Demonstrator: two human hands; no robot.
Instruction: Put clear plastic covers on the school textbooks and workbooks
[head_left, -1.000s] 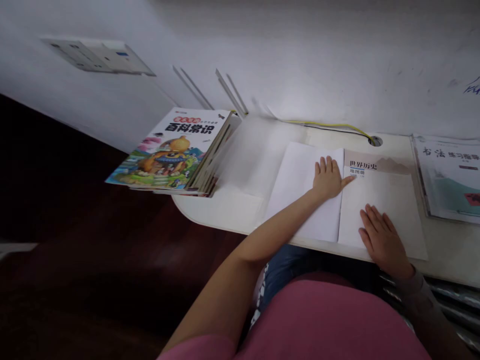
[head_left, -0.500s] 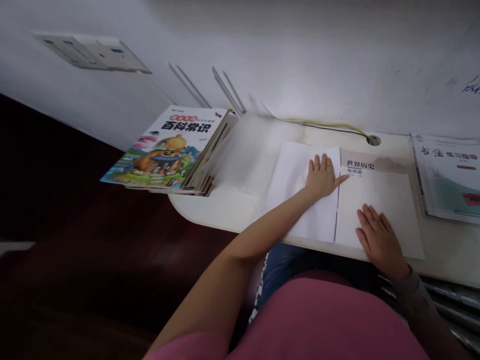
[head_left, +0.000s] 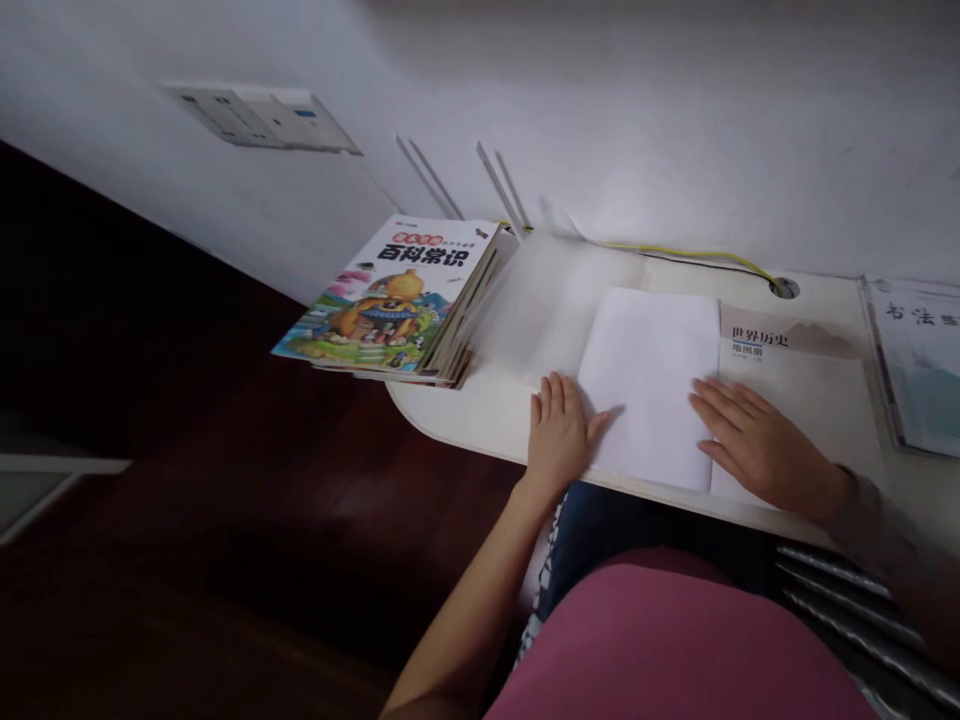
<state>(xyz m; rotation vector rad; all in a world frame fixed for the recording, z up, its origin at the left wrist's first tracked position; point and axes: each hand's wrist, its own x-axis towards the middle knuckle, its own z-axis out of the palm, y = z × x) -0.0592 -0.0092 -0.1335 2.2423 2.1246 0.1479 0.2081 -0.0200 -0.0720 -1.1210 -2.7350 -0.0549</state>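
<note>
A book point(head_left: 817, 390) with Chinese lettering and a grey mountain band on its cover lies at the table's front edge. Against its left side rests a white paper sheet point(head_left: 649, 390). My left hand point(head_left: 559, 432) lies palm down at this sheet's left edge, thumb spread onto the paper and fingers pointing away from me. Flat across the cover, my right hand point(head_left: 765, 450) has its fingertips at the seam between cover and white sheet. Beyond my left hand, a translucent sheet point(head_left: 555, 310) reaches towards a stack of books. Neither hand grips anything.
The stack of books point(head_left: 397, 300), topped by a colourful cover, stands at the table's left end. Another booklet point(head_left: 922, 360) lies at the right. Along the wall a yellow cable point(head_left: 690, 252) runs into a round hole point(head_left: 784, 289). A socket panel point(head_left: 262, 118) is on the wall.
My left hand has moved from the seam to the white sheet's left edge. My right hand has slid left and away from me to the seam. The view has shifted left.
</note>
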